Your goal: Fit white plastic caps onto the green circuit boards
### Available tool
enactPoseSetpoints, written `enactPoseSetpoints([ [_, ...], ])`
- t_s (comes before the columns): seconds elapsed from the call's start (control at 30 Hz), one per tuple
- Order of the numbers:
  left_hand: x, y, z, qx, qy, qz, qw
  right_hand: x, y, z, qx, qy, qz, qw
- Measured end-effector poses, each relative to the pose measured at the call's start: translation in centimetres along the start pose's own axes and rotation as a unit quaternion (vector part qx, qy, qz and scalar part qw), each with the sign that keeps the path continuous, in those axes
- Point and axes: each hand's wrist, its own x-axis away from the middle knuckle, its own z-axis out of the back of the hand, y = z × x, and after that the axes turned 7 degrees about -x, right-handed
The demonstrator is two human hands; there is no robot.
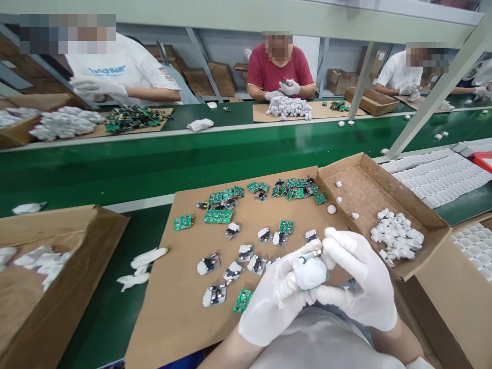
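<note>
In front of my body, both gloved hands meet around a small circuit board with a rounded white lump [310, 272] on it. My left hand [274, 292] grips it from the left, fingers bent behind and below. Against its right side, my right hand [359, 277] curves its fingers and thumb, closed about the edge; the exact contact is partly hidden. Beneath lies a brown cardboard sheet [172, 318]. On it are several boards with white lumps, such as a lumped board [209, 263], and bare green circuit boards [218, 216].
A cardboard tray [346, 177] with a pile of white lumps [397, 234] stands at right. White trays [442, 177] lie beyond it. At left is a cardboard box [96, 256] beside white gloves [144, 264]. Across the green conveyor [154, 177], several co-workers [282, 66] work under a metal frame.
</note>
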Motion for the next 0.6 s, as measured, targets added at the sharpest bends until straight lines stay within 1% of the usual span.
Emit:
enactPoseSetpoints([
  [0.07,-0.1,-0.1,0.1,-0.015,0.017,-0.003,1.0,-0.2,-0.2,-0.6,0.02,0.026,0.019,0.999],
  [0.13,-0.1,-0.2,0.0,-0.037,0.042,-0.017,0.998,0.0,-0.4,-1.2,0.008,0.049,0.01,0.999],
  [0.2,-0.2,-0.4,-0.2,-0.063,0.067,-0.04,0.995,0.4,-0.7,-1.7,-0.037,0.056,-0.017,0.998],
  [0.27,-0.3,-0.5,-0.5,-0.072,0.079,-0.058,0.993,0.9,-0.8,-2.1,-0.099,0.051,-0.047,0.993],
  [0.33,-0.3,-0.4,-0.7,-0.065,0.076,-0.064,0.993,1.6,-0.6,-2.2,-0.153,0.035,-0.082,0.984],
  [0.4,-0.4,-0.1,-0.6,-0.055,0.069,-0.049,0.995,2.3,-0.2,-2.1,-0.185,0.02,-0.131,0.974],
  [0.43,-0.6,0.2,-0.4,-0.052,0.067,-0.037,0.996,2.7,0.1,-2.0,-0.193,0.028,-0.155,0.968],
  [0.5,-1.5,1.2,0.5,-0.065,0.069,-0.02,0.995,3.5,0.8,-1.6,-0.203,0.074,-0.196,0.957],
  [0.57,-3.5,2.8,1.8,-0.103,0.079,-0.031,0.991,4.2,1.5,-1.3,-0.211,0.13,-0.218,0.944],
  [0.6,-5.1,3.8,2.6,-0.119,0.087,-0.043,0.988,4.6,1.8,-1.1,-0.215,0.147,-0.227,0.938],
])
